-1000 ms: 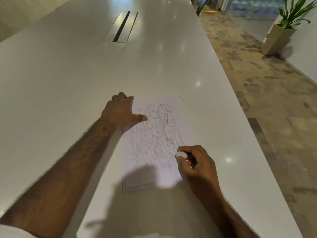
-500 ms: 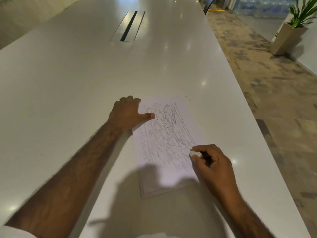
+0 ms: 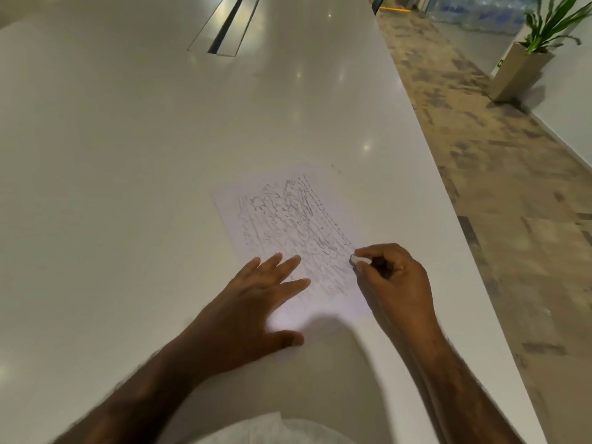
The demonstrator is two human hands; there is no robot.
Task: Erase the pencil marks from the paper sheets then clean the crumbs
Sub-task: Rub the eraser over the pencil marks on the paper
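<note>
**Hold-down.** We lay the left hand (image 3: 253, 302) flat on the near left part of the paper (image 3: 282, 219). The fingers are straight and spread, and the thumb is out to the side on the table (image 3: 128, 155). In our judgement this is to pin the sheet so that rubbing neither drags nor creases it.

**Tool.** We pinch the eraser (image 3: 358, 259), a small white piece, between the thumb and forefinger of the right hand (image 3: 395, 283). The other fingers are curled under. The tip meets the sheet at its right edge, near the lower end of the scribble. We judge that the short grip near the tip gives firm, controlled pressure.

**Work piece.** The paper lies at a slant near the right edge of the table, with pencil scribble over most of it, so we judge that erasing has barely begun. We cannot tell whether more sheets lie beneath. A few dark specks (image 3: 333, 167) sit on the table just past the far corner; we cannot tell whether they are crumbs.

**Markings.** The pencil marks are loose scrawl with no readable words. No brand shows on the eraser. The planter (image 3: 519, 75) on the floor bears a small green mark, too small to read.
</note>
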